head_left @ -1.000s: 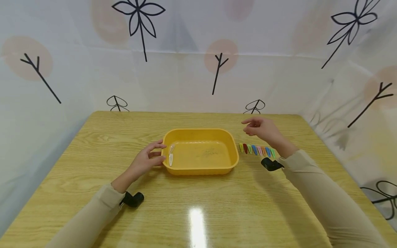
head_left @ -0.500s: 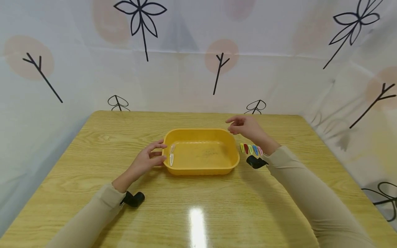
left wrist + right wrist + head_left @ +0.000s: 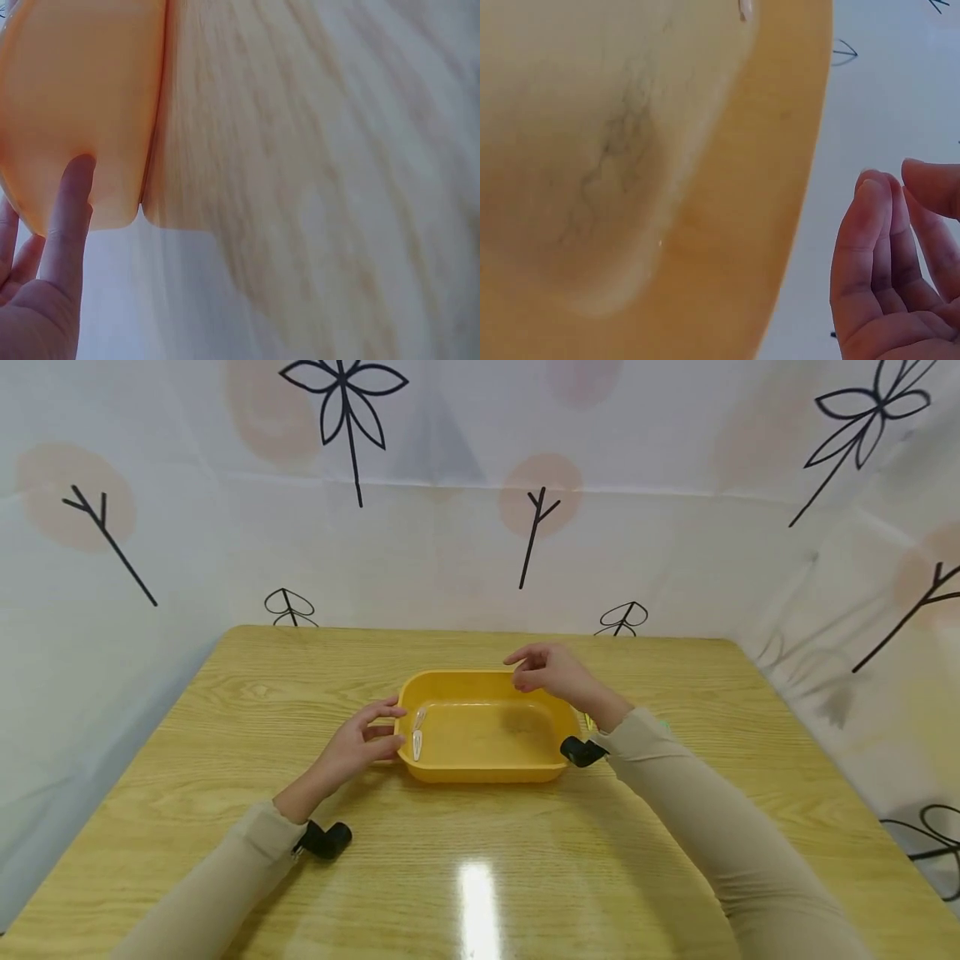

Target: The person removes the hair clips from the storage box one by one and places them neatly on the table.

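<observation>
A yellow rectangular tray (image 3: pixel 487 774) stands mid-table. My left hand (image 3: pixel 352 745) rests against its left end with spread fingers; fingertips touch the rim, and one extended finger (image 3: pixel 70 217) meets the outer wall in the left wrist view. Inside the tray's left end lie two pale snap hair clips (image 3: pixel 417 745). Over the tray's far right part hovers my right hand (image 3: pixel 558 675), fingers loosely bent. In the right wrist view the thumb and fingertips (image 3: pixel 870 210) show no clip between them.
Right of the tray is a row of coloured hair clips, mostly hidden behind the right forearm; a yellow clip (image 3: pixel 589 722) and a green one (image 3: pixel 664 725) peek out. A patterned cloth (image 3: pixel 450 552) hangs behind the wooden table (image 3: pixel 420 877).
My right hand has moved left from above the coloured clips to over the tray, its forearm now covering most of the row. My left hand and the tray stay put.
</observation>
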A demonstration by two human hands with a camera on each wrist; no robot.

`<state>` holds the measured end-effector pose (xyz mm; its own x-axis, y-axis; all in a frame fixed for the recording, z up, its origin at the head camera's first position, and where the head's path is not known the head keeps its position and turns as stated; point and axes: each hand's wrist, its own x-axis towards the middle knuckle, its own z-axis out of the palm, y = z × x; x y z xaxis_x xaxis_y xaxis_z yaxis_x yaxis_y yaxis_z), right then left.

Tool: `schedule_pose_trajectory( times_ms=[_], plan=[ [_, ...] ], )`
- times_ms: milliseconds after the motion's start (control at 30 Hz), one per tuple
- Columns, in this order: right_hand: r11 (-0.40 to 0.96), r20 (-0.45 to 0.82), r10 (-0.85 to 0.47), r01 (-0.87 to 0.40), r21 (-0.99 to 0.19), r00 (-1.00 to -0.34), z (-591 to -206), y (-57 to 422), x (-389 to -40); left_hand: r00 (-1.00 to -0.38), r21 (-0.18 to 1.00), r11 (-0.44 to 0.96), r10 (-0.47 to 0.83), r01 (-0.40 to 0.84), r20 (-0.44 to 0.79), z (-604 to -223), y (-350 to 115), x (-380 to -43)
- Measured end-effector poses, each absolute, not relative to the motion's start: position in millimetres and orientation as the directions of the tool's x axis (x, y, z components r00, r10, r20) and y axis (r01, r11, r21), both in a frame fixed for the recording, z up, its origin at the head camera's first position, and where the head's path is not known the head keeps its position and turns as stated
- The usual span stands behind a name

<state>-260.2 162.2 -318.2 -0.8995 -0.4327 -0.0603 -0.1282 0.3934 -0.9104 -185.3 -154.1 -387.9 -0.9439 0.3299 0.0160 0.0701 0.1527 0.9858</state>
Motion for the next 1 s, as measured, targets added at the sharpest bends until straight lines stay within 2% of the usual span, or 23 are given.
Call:
schedule_pose_trajectory(
  times_ms=[500,767,833,1000],
  plan=[
    [0.293,-0.069,-0.606,-0.141,-0.946,-0.793,-335.1,123.8,-274.4,-0.942,0.988,0.136,0.335,0.076,0.026,-389.3,-153.0,-186.3],
    [0.377,-0.125,-0.662,-0.183,-0.908,-0.739,-342.7,105.1,-278.7,-0.942,0.988,0.137,0.334,0.074,0.025,-387.1,-152.9,-186.6],
    [0.399,-0.154,-0.680,-0.185,-0.898,-0.717,-344.8,100.1,-278.9,-0.942,0.989,0.133,0.335,0.072,0.023,-386.8,-152.4,-186.3],
    [0.413,-0.212,-0.761,-0.206,-0.887,-0.613,-352.1,88.9,-280.3,-0.942,0.989,0.130,0.336,0.063,0.016,-387.5,-151.7,-186.6]
  ],
)
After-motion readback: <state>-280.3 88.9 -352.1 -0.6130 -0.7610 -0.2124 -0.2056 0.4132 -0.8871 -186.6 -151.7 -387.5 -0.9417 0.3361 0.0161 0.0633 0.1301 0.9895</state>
